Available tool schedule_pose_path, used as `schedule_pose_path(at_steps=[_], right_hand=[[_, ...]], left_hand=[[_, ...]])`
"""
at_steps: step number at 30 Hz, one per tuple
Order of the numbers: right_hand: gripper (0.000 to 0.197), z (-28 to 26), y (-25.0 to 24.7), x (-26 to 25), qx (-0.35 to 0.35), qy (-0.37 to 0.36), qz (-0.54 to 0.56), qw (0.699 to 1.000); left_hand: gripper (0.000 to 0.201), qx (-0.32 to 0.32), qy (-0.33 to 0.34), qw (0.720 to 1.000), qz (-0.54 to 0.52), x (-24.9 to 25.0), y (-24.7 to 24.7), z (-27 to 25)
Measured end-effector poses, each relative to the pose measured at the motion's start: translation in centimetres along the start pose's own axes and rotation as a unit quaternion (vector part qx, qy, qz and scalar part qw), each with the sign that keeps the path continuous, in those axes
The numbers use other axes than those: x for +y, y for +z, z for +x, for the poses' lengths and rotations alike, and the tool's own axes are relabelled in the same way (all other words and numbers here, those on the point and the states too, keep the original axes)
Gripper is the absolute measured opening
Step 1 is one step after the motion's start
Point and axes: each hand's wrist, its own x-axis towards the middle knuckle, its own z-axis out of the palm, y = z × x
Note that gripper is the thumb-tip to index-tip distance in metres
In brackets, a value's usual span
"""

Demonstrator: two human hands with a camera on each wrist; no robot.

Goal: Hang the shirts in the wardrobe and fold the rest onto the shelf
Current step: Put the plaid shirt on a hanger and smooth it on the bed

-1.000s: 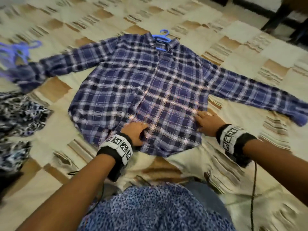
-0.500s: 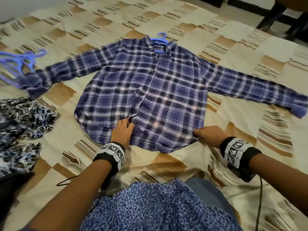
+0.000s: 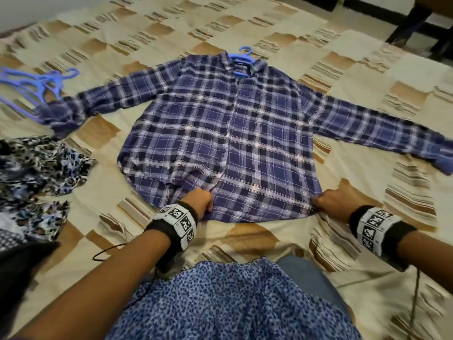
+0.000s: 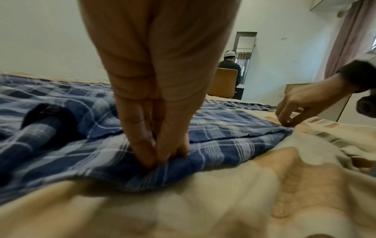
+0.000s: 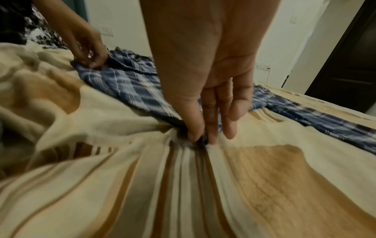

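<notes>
Blue plaid shirt (image 3: 220,143) flat on the bedspread (image 3: 257,239), left hand (image 3: 199,201) pinching hem at 6 o'clock, right hand (image 3: 334,201) pinching hem corner at 4 o'clock.

Head view: looking down at the shirt (image 3: 220,133) on the bed (image 3: 269,239). Wrist views: low, close, sharing its 6 o'clock hem.

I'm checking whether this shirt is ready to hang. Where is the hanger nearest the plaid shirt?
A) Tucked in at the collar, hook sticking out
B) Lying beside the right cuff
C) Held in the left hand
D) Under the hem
A: the blue hanger pokes out of the collar of the plaid shirt, while both hands pinch the hem.
</notes>
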Motion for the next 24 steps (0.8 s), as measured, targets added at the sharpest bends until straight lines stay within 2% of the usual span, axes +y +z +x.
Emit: schedule_pose_path(at_steps=[3, 8, 12, 14, 19, 24], right_hand=[[0.016, 0.6, 0.3, -0.8, -0.006, 0.014, -0.006, 1.000], [0.027, 0.9, 0.3, -1.3, 0.010, -0.009, -0.009, 1.000], [0.032, 0.3, -0.4, -1.0, 0.001, -0.037, -0.024, 0.999], [0.032, 0.1, -0.3, -0.8, -0.008, -0.037, -0.023, 0.999], [0.024, 0.1, 1.4, 0.3, 0.007, -0.034, 0.024, 0.999], [0.022, 0.4, 3.3, 1.0, 0.105, -0.032, 0.095, 0.989]], left_hand=[[0.029, -0.008, -0.004, 1.000, 0.026, 0.0, 0.0, -0.2], [0.024, 0.006, -0.011, 1.000, -0.012, -1.6, -1.5, -0.9], [0.057, 0.044, 0.062, 0.997, 0.021, -0.8, -0.3, -0.4], [0.064, 0.060, 0.106, 0.991, 0.055, 0.7, 1.2, 0.2], [0.049, 0.145, 0.174, 0.963, 0.145, 4.8, 3.1, 1.6], [0.047, 0.217, 0.267, 0.917, 0.203, 7.2, 3.1, 3.0]])
